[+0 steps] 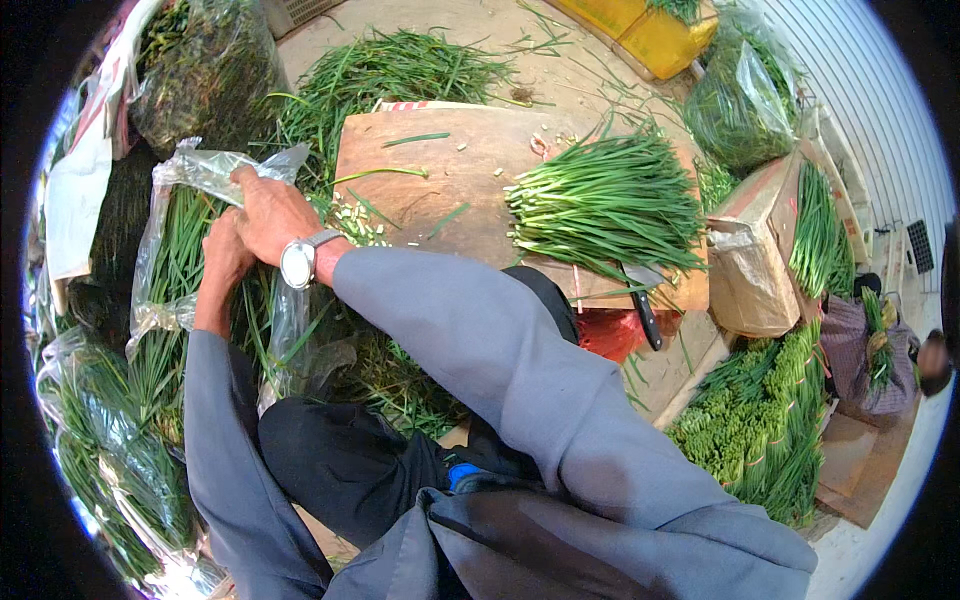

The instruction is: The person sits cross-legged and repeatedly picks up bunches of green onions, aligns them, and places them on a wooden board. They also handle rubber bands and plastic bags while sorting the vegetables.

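Note:
My right hand [277, 214], with a wristwatch [298, 262] at its wrist, reaches across to the left and grips the edge of a clear plastic bag [214, 171]. My left hand [225, 244] is beside and below it at the same bag; whether its fingers hold the plastic is hard to tell. Long green garlic chives [176, 247] fill the bag. On the wooden board [450, 187] to the right lies a pile of chives [607, 199], pale cut ends to the left. A knife with a black handle [646, 319] lies at the board's front edge, its blade partly under leaves.
Loose chives [397, 67] lie behind the board. Full plastic bags stand at the back left [210, 82] and back right [742, 112]. A cardboard box [750, 255], a yellow crate [660, 37] and stacked tied bundles [757, 420] are at the right. Part of another person [934, 360] shows far right.

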Demonstrator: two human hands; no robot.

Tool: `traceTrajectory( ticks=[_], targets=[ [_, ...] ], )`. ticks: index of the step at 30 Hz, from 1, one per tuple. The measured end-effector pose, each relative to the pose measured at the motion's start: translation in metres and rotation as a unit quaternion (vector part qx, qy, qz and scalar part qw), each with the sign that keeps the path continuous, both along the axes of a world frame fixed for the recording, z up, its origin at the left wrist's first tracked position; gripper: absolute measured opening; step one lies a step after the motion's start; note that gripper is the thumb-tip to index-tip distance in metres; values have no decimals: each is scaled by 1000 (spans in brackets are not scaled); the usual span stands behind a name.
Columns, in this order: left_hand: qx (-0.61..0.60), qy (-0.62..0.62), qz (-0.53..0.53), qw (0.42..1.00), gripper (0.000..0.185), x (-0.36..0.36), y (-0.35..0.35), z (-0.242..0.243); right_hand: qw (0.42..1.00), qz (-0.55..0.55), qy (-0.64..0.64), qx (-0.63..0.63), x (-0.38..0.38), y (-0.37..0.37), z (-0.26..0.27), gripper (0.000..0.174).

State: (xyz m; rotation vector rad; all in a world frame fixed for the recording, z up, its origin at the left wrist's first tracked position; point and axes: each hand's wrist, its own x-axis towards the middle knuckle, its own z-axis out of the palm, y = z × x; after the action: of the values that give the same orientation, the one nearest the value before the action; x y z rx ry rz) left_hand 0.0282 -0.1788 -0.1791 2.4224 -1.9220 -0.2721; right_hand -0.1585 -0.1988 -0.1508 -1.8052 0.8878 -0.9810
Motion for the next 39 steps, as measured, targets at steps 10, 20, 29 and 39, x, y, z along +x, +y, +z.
traceTrajectory(
  ticks=[10, 20, 29, 39],
  targets=[
    [-81, 407, -9, 910, 63, 36, 53, 71, 999, -24, 23, -14, -2, -15, 3, 30],
    [-56, 433, 31, 899, 65, 37, 76, 115, 995, 80, 54, 26, 8, -3, 6, 31],
    [-59, 429, 5, 901, 64, 35, 80, 116, 994, 51, -77, 51, 21, 11, -1, 27],
    [-180, 355, -26, 917, 93, -5, 120, 111, 978, 106, -71, -166, 30, 45, 15, 19]
  ],
)
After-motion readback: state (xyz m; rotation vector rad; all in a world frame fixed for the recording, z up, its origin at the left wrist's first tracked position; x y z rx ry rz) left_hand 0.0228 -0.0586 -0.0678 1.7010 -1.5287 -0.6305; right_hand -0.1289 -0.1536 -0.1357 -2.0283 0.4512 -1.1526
